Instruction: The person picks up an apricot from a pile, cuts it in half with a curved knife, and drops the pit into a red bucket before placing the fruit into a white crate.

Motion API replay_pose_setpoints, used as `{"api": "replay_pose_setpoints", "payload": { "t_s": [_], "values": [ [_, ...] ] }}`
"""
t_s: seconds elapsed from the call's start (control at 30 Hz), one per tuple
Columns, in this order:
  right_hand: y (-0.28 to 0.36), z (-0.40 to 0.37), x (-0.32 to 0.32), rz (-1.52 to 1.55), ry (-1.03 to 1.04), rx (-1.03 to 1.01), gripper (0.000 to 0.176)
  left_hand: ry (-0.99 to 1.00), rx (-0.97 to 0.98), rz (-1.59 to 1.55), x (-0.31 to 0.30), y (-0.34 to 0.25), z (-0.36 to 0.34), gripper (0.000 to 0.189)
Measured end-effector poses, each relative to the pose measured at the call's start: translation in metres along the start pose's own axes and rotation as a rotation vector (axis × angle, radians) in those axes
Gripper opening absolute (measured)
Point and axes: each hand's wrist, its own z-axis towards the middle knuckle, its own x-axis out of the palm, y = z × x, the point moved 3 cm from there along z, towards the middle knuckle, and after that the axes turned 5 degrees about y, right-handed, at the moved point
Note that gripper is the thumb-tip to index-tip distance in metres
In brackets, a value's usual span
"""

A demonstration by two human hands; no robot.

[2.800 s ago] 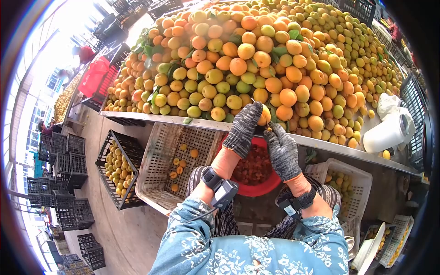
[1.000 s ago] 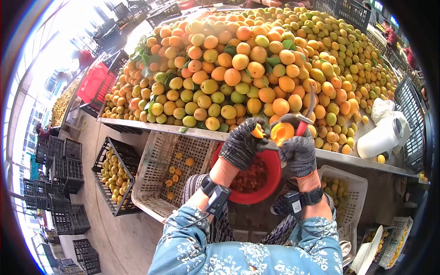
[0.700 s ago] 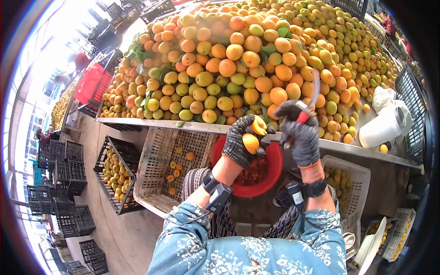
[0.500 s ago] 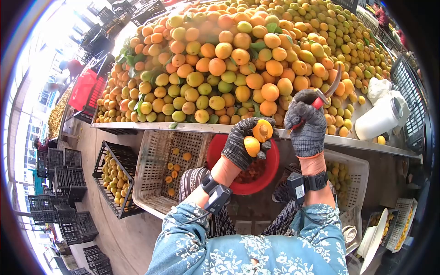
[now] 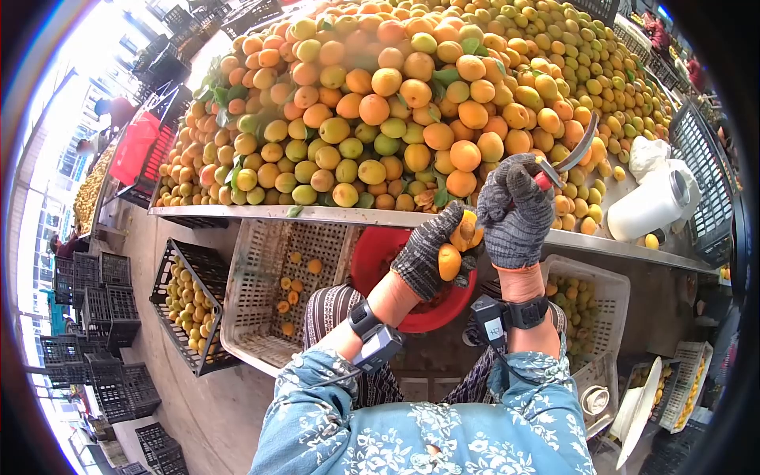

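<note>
Both hands wear dark grey knitted gloves. My left hand [image 5: 427,252] is closed round cut apricot halves [image 5: 450,261] above a red basin [image 5: 376,255]. Close beside it on the right, my right hand [image 5: 518,210] grips a red-handled tool with a curved metal blade [image 5: 580,149] that points up and away. The fingers of my right hand nearly meet the fruit; whether they touch it is unclear. Beyond the hands, a large heap of orange and green apricots [image 5: 380,111] covers the metal-edged table [image 5: 317,212].
A pale crate [image 5: 237,309] with a few apricots stands left of the basin, beside a black crate [image 5: 216,336] of apricots. Another pale crate [image 5: 613,305] is at right. A white jug [image 5: 645,207] lies on the table. Stacked black crates [image 5: 103,313] stand far left.
My right hand has moved left and closer to my left hand. The cut fruit in my left hand has turned, with its cut face less visible. The whole view has shifted slightly.
</note>
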Motion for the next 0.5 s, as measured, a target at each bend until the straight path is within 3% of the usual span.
{"api": "replay_pose_setpoints", "payload": {
  "t_s": [0.07, 0.17, 0.27, 0.33, 0.37, 0.5],
  "values": [
    [-0.003, 0.0, 0.003, -0.002, -0.008, -0.011, 0.016, -0.013, 0.039, 0.039, -0.004, 0.0, 0.001, 0.025],
    [-0.008, 0.0, 0.006, -0.017, -0.04, -0.025, 0.015, 0.139, -0.006, -0.093, -0.017, 0.008, 0.01, 0.02],
    [-0.016, -0.001, 0.005, -0.058, -0.069, -0.026, 0.016, 0.171, 0.124, -0.206, -0.032, 0.023, 0.029, 0.018],
    [-0.022, -0.001, 0.003, -0.084, -0.076, -0.027, 0.016, 0.09, 0.443, 0.428, -0.057, 0.026, 0.04, 0.015],
    [-0.024, -0.001, 0.001, -0.094, -0.098, -0.007, 0.015, -0.022, 0.576, 0.598, -0.06, 0.03, 0.042, 0.013],
    [-0.029, 0.002, 0.002, 0.04, -0.093, 0.035, 0.018, 0.088, 0.518, 0.615, -0.055, 0.021, 0.031, 0.014]
  ]
}}
